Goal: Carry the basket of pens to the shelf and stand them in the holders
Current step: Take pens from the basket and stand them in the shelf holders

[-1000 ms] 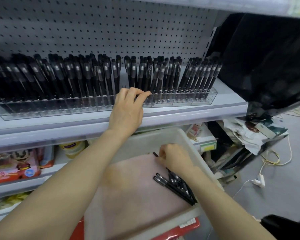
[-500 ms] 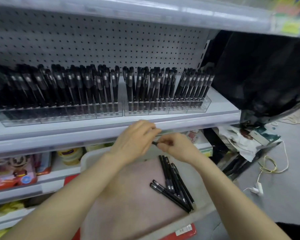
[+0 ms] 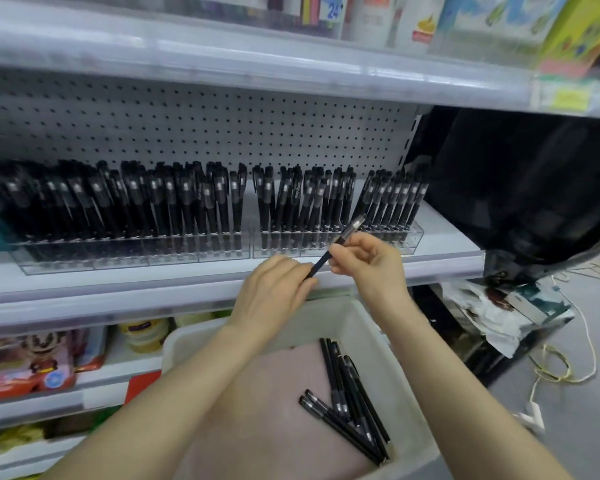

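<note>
Head view: one pen (image 3: 350, 230) held over the basket (image 3: 187, 336), just before the holder (image 3: 414, 237).
Its long axis slants up and right toward the holder; right hand (image 3: 371, 265) pinches the middle, left hand (image 3: 274, 292) grips the lower end.

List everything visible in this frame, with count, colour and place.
held pen: one, black, between both hands
loose pens: several, black, lying in the basket
standing pens: many, black, in the holders
holders: at least two, clear, on the shelf
basket: one, white, below the shelf
shelf: one, white, under the holders
sheet: one, black, right of the shelf
left hand: one, holds the pen's lower end
right hand: one, pinches the pen's middle
</note>
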